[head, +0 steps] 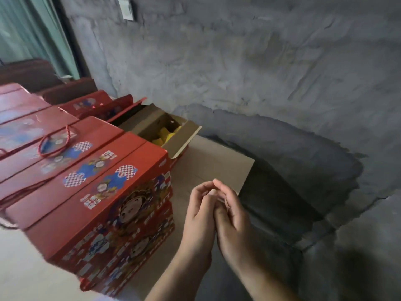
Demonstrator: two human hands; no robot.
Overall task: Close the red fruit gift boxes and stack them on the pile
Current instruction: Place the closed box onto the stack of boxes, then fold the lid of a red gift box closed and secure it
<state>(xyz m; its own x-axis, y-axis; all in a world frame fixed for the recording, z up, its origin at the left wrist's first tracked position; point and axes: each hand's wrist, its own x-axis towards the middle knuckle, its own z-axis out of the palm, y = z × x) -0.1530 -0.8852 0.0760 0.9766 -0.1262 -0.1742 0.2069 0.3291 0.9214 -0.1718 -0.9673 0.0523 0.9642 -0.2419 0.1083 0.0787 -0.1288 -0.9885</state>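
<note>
Closed red boxes (91,192) sit stacked in a pile at left, a rope handle (54,144) lying on top. Behind them an open box (173,135) shows yellow fruit (167,133) inside. On the flat cardboard (208,161) side, the left hand (200,216) and right hand (233,220) press together, fingers loosely curled, holding nothing.

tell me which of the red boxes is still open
The far box by the wall: its flaps stand up, showing yellow padding inside. The stacked red boxes are shut.
</note>
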